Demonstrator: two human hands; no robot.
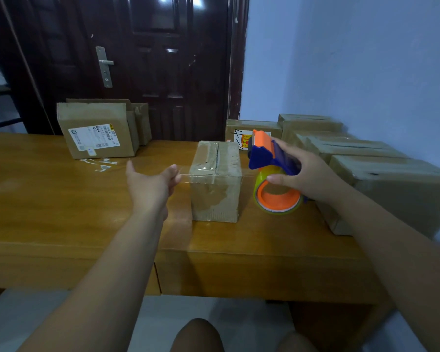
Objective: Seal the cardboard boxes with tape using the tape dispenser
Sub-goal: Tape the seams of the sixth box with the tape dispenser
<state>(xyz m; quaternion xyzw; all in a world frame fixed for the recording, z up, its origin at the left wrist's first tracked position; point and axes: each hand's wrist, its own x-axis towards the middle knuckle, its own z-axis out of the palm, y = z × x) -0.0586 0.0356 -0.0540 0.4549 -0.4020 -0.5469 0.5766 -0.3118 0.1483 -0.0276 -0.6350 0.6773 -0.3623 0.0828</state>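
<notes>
A small cardboard box (215, 185) stands in the middle of the wooden table (61, 199), its top flaps shut and glossy with tape. A strip of clear tape (188, 175) stretches across its near upper edge. My left hand (150, 185) pinches the strip's free end just left of the box. My right hand (305, 174) grips the blue and orange tape dispenser (272, 171) just right of the box, its roll facing me.
A labelled box (99, 129) with open flaps leans at the back left, with tape scraps (99, 165) in front of it. Several closed boxes (366, 158) line the right side along the blue wall. A dark door (142, 59) stands behind.
</notes>
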